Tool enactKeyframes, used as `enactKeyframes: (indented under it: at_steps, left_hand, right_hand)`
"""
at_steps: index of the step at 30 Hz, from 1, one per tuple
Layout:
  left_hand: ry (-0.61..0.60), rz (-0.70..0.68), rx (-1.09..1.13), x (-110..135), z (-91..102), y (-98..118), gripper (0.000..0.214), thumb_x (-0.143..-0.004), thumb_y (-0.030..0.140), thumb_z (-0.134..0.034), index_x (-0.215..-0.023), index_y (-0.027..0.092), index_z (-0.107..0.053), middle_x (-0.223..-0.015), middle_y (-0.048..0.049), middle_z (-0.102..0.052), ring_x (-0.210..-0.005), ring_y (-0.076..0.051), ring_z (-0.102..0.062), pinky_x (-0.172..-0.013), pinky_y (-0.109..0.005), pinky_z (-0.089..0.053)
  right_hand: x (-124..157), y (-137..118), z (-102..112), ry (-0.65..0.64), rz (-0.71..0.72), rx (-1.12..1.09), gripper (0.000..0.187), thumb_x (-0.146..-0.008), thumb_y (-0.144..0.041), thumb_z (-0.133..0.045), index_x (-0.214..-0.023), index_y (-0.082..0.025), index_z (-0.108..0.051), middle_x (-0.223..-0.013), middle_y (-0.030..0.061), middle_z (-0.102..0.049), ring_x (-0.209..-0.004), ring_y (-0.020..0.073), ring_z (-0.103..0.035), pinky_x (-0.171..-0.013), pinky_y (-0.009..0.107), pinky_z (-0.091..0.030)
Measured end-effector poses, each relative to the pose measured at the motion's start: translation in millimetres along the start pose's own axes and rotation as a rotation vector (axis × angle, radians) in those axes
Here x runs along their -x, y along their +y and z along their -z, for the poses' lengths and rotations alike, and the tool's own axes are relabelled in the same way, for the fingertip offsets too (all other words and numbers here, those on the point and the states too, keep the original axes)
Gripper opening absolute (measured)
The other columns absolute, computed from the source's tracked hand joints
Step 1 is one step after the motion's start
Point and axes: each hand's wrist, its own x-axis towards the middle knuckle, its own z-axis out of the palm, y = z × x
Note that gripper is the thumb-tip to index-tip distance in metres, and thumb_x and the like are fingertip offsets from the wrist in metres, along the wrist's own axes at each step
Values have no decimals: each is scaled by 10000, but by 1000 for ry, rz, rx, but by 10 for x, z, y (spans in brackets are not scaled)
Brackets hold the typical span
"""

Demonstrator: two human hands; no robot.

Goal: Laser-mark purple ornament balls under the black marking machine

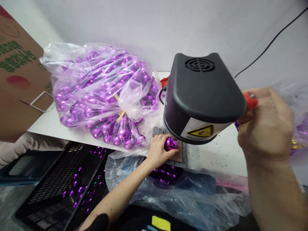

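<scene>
- The left hand (157,146) has its grip closed around a shiny purple ball (170,144), thumb on one side and fingers on the other.
- That ball sits over a grey base plate (184,157) at the front edge of the white counter (216,157), under the head of a black machine (204,89).
- The right hand (268,118), blurred, has its grip wrapped about a red handle (250,102) at the machine's right side.
- A yellow warning label (203,130) faces front, low on the machine.
- A tied clear bag (103,86) full of purple balls fills the counter's left part, reaching its front edge.
- A cardboard box (21,96) stands at the counter's left end.
- Below the front edge, toward the left corner, a black crate (45,199) holds more purple balls.
- Clear plastic sheeting (168,199) spreads below the front edge, with purple pieces (166,175) beneath the left hand.
</scene>
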Motion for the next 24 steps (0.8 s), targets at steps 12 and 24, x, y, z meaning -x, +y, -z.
enactKeyframes:
  at_steps: [12, 24]
  left_hand:
    - [-64, -59, 135, 6, -80, -116, 393, -820, 331, -730, -1171, 204, -607, -1157, -90, -666, -1213, -295, -556, -1204, -595, -239]
    - [-80, 15, 218, 21, -44, -61, 559, -739, 322, -811, -1235, 224, -573, -1277, -83, -630, -1296, -304, -514, -1195, -546, -317]
  right_hand:
    - [36, -171, 12, -103, 186, 396, 581, -913, -667, -463, -895, -120, -658, -739, 8, -533, -648, -13, -459, -573, 144, -349]
    - [470, -120, 147, -45, 519, 612, 92, -882, -230, -595, -866, -160, -652, -694, -14, -520, -622, -11, -396, -598, 169, -316]
